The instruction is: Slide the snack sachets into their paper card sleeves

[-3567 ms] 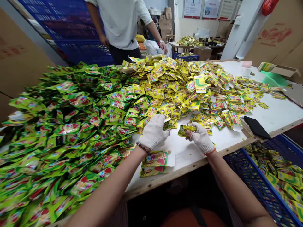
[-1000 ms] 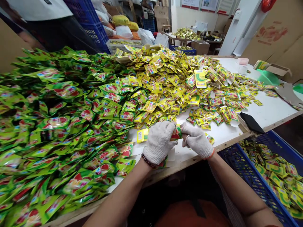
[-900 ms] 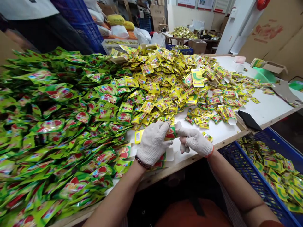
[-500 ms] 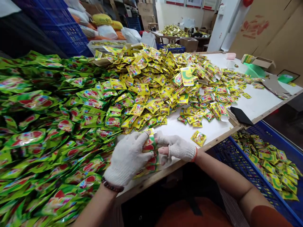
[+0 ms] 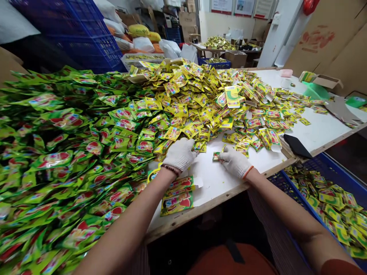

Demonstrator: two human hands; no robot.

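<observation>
My left hand (image 5: 180, 156), in a white glove, is at the front edge of the yellow packet heap (image 5: 197, 101). Its fingers are bent and closed; whatever lies between them is hidden. My right hand (image 5: 235, 162), also gloved, pinches a small green and red packet (image 5: 216, 156) just above the white tabletop (image 5: 213, 187). Below my left wrist, small printed cartons (image 5: 177, 201) lie side by side near the table's front edge, one with a white flap sticking out. My left forearm partly covers them.
Green packets (image 5: 71, 152) are heaped across the left side. A black flat object (image 5: 297, 146) lies at the front edge on the right. Below it stands a blue crate (image 5: 311, 208) of filled packs. Green scoops (image 5: 315, 91) and cardboard lie farther right.
My hands have left the cartons, which now lie on the table. My left hand has moved forward to the yellow heap. My right hand has moved forward and right and now holds a small packet.
</observation>
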